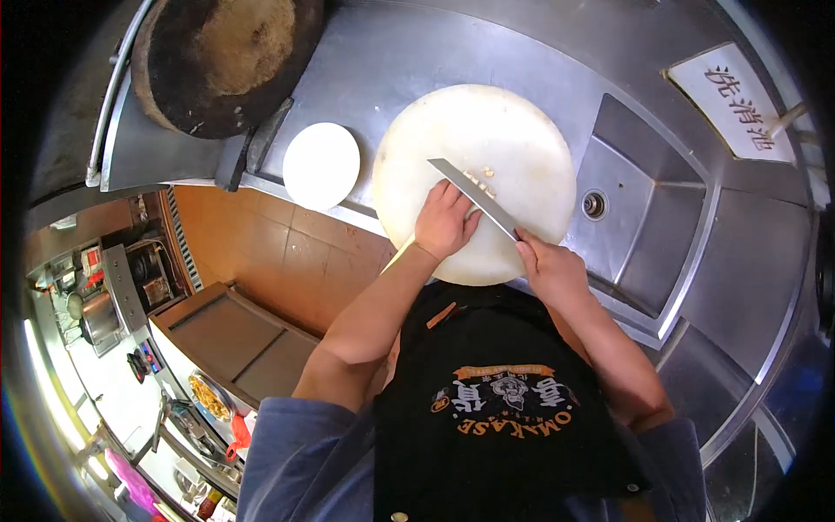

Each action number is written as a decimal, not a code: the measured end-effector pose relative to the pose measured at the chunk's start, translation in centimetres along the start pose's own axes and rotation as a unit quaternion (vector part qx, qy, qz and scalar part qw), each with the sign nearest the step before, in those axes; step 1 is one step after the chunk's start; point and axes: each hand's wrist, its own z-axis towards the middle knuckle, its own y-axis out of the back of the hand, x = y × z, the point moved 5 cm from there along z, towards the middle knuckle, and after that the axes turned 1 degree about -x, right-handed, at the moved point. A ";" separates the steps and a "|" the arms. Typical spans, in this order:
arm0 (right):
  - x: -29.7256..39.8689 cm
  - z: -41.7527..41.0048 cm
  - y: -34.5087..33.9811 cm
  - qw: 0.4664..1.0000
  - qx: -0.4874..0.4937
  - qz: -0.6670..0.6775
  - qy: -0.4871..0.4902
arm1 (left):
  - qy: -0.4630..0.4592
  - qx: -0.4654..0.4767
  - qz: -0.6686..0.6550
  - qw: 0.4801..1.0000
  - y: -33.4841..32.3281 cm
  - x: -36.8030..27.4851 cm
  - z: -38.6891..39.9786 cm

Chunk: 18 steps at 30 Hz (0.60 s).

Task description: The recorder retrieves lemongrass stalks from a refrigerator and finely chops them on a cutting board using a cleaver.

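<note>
My right hand [554,264] grips the handle of a cleaver [479,203], whose long blade slants up and to the left over a round white cutting board [522,143]. My left hand [447,220] is on the board with its fingertips curled against the near side of the blade. A pale, slender stalk [396,256] shows from under my left wrist and juts past the board's edge; my palm hides the rest of it. Several small pale cut pieces [484,186] lie along the blade's far side.
A white round plate [321,166] sits left of the board on the steel counter [404,49]. Further left is a large dark wok [189,59]. On the right is a steel sink basin [616,222], with a sign bearing writing [734,101] behind it. Tiled floor [280,245] shows at left.
</note>
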 end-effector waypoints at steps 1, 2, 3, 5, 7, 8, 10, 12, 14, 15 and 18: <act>0.2 0.1 0.1 1.000 0.000 -0.006 -0.001 | 0.003 0.002 -0.003 1.000 -0.1 0.1 0.0; 0.3 0.3 0.0 1.000 0.000 -0.013 -0.001 | -0.002 -0.002 -0.005 1.000 0.0 0.1 -0.1; 0.3 0.6 -0.3 1.000 0.004 -0.014 -0.002 | -0.007 -0.007 -0.006 1.000 -0.1 0.2 -0.1; 0.6 1.3 -0.9 0.999 -0.005 -0.040 0.014 | -0.003 -0.003 -0.013 1.000 -0.2 0.6 -0.2; 0.9 2.3 -1.1 0.999 0.018 -0.041 0.007 | -0.001 -0.001 -0.021 1.000 -0.4 0.7 -0.2; 1.0 2.9 -1.3 0.998 0.037 -0.040 0.002 | 0.006 -0.006 -0.028 1.000 -0.4 0.7 -0.2; 0.7 3.9 -2.0 0.999 0.020 -0.026 0.026 | 0.013 -0.010 -0.034 0.999 -0.3 0.6 -0.3; 0.8 5.2 -2.5 0.999 -0.004 -0.010 0.049 | 0.010 -0.029 -0.023 0.999 -0.2 0.6 -0.2; 2.8 7.9 -2.3 0.994 -0.036 0.027 0.095 | 0.005 -0.010 -0.027 1.000 -0.6 0.4 -0.5; 2.8 9.8 -1.8 0.994 -0.047 0.030 0.096 | 0.005 0.013 -0.034 0.999 -1.0 0.5 -0.4; 2.6 11.9 -1.6 0.989 -0.004 0.116 0.093 | 0.006 0.013 -0.046 0.999 -1.4 0.2 -1.1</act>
